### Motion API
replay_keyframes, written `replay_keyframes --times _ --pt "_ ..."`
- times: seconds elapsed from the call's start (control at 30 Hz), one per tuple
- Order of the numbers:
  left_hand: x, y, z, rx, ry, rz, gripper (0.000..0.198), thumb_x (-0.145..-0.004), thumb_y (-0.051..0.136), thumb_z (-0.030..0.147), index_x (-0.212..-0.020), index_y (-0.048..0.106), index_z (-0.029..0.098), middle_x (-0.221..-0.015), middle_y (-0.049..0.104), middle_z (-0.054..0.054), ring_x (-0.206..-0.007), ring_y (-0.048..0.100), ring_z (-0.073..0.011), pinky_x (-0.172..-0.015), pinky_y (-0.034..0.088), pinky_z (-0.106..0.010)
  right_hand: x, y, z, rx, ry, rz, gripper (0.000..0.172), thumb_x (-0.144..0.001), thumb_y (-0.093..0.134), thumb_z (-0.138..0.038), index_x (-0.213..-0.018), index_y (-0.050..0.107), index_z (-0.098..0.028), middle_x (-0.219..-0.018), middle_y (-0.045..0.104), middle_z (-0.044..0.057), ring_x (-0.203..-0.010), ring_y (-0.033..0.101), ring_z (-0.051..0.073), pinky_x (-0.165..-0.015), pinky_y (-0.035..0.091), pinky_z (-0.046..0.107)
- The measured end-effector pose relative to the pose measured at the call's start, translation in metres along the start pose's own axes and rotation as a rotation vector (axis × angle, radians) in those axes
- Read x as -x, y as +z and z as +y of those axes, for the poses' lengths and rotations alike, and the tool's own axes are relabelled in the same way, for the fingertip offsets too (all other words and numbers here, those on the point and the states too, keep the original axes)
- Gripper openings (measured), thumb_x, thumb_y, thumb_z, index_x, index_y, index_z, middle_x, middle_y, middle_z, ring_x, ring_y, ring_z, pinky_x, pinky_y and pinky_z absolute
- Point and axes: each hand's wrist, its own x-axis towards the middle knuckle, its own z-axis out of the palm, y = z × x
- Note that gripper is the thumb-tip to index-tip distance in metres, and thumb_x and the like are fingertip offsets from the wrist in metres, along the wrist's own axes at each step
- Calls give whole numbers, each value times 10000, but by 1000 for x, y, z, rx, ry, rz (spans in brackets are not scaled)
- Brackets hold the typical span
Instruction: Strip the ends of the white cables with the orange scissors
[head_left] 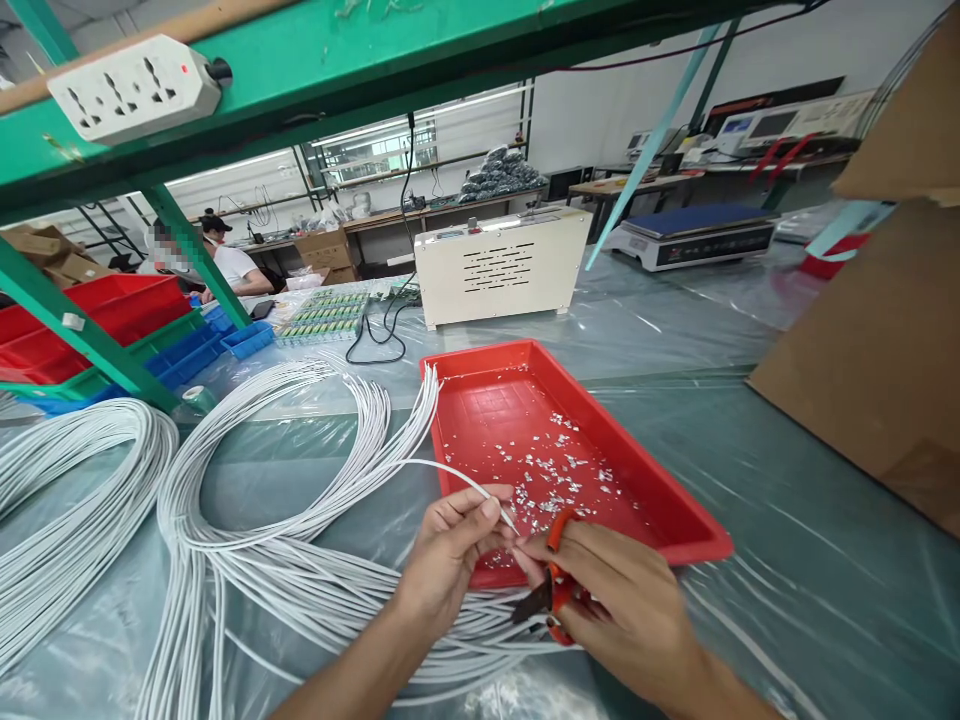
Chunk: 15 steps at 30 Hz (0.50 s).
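Between thumb and fingers, my left hand (pixel 454 545) pinches a white cable (pixel 457 472) near its end, over the near edge of a red tray (pixel 630 420). My right hand (pixel 626 600) has its fingers through the orange handles of a pair of scissors (pixel 556 575), the dark blades pointing left, away from the cable end. Its thumb and forefinger tips are at the cable's tip, close to my left fingers. Small white and silvery scraps (pixel 551 480) lie scattered in the tray. A large coil of white cables (pixel 225 540) spreads to the left and under my wrists.
Another cable coil (pixel 75 510) lies far left. Behind the tray stand a cream metal box (pixel 502 265) and a weighing scale (pixel 690 238). Cardboard (pixel 870 380) blocks the right side. A green shelf beam (pixel 315 90) with a power strip (pixel 139 88) crosses above. A person (pixel 236 265) sits beyond.
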Motion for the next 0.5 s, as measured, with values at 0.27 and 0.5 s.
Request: replay_keyframes --times 0.27,0.5 --pt "4 0 15 -109 160 -14 271 -736 612 245 -987 647 147 -725 577 -30 -637 537 -104 -662 419 -238 -6 -7 -11 -755 687 -417 320 -747 524 -464 -637 494 -165 -575 462 -19 -506 441 104 -456 335 208" --pt "3 -2 15 -105 189 -39 237 -778 566 206 -998 638 156 -730 532 -15 -649 488 -87 -691 382 -228 -1 -9 -8 -976 965 -654 509 -755 395 -620 -588 475 -147 -475 458 -28 -366 410 58 -393 326 179"
